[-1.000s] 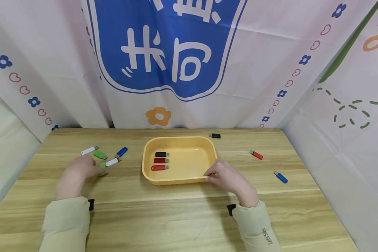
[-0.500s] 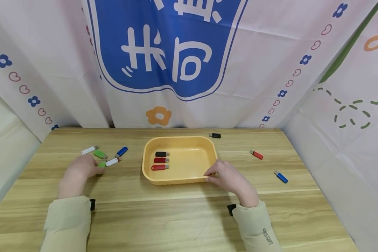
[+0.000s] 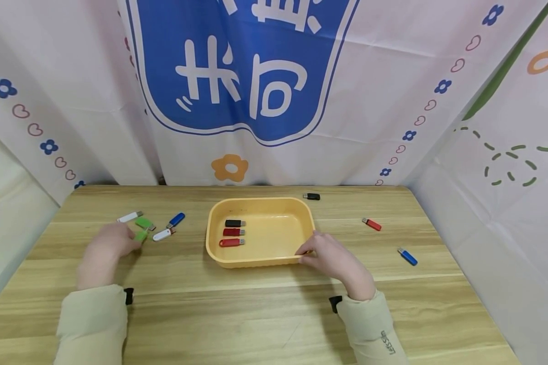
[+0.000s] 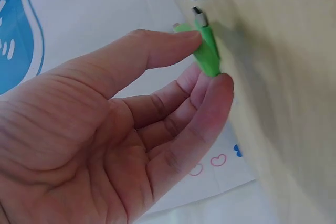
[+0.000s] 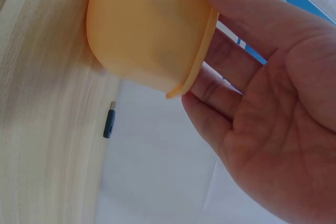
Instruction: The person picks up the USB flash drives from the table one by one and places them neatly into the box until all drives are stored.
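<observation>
My left hand point(image 3: 106, 251) pinches a green USB stick point(image 4: 210, 56) between thumb and index finger, its metal plug pointing away from the palm. A second green USB stick point(image 3: 143, 223) lies just behind the held one. Near these fingers are two white USB sticks point(image 3: 163, 234) and a blue USB stick point(image 3: 176, 219). With thumb and fingers, my right hand point(image 3: 338, 261) grips the near right corner of a yellow tray point(image 3: 260, 262). Inside, at its left, a black USB stick point(image 3: 233, 223), a dark red one and a bright red one lie in a column, plugs facing right.
Right of the tray, a red USB stick point(image 3: 372, 224) and another blue USB stick point(image 3: 408, 256) lie on the wooden table point(image 3: 237, 324). Another black USB stick point(image 3: 312, 196) is near the back edge. A printed white curtain point(image 3: 356, 101) hangs behind the table.
The pinched green USB stick has moved left and slightly back, away from the nearer white stick. My left hand has shifted left with it. The right hand and tray stay put.
</observation>
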Demonstrator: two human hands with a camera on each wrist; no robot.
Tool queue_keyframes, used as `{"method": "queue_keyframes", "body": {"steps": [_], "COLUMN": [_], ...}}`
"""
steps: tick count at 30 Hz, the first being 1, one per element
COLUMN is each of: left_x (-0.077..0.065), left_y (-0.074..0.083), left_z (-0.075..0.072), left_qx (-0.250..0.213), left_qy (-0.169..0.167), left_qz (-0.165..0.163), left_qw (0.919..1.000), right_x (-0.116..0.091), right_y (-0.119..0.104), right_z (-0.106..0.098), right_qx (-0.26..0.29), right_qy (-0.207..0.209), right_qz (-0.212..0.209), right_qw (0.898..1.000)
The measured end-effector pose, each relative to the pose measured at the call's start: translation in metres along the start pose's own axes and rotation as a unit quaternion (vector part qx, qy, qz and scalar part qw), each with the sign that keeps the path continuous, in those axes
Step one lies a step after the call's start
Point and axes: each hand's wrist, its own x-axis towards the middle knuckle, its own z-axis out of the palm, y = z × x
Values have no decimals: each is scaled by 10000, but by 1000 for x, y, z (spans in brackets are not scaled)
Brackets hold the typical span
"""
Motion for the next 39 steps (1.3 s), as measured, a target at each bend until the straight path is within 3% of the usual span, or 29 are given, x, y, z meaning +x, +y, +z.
{"method": "queue_keyframes", "body": {"steps": [7, 12, 18, 22, 32, 39], "left_x": [-7, -9, -7, -8, -9, -12], "left_y": [8, 20, 41, 56, 83, 93], "left_z": [-4, -6, -6, -2, 7, 11], "left_qx": [-173, -203, -262, -368, -250, -137], "left_qy": [505, 902, 1237, 1407, 1740, 1985], "left_qz": [66, 451, 1542, 1959, 2558, 2648], "left_qw": [9986, 9947, 9799, 9698, 9506, 9435], "right_x": [0, 0, 0, 0, 1, 1], "right_y": [0, 0, 0, 0, 0, 0], "right_z": [0, 0, 1, 1, 1, 1], "right_qx": [14, -3, -19, 3, -34, -35], "right_qy": [0, 7, 2, -2, 19, 37], "right_qz": [72, 118, 145, 162, 99, 94], "right_qw": [10000, 9999, 9999, 9999, 9999, 9999]}}
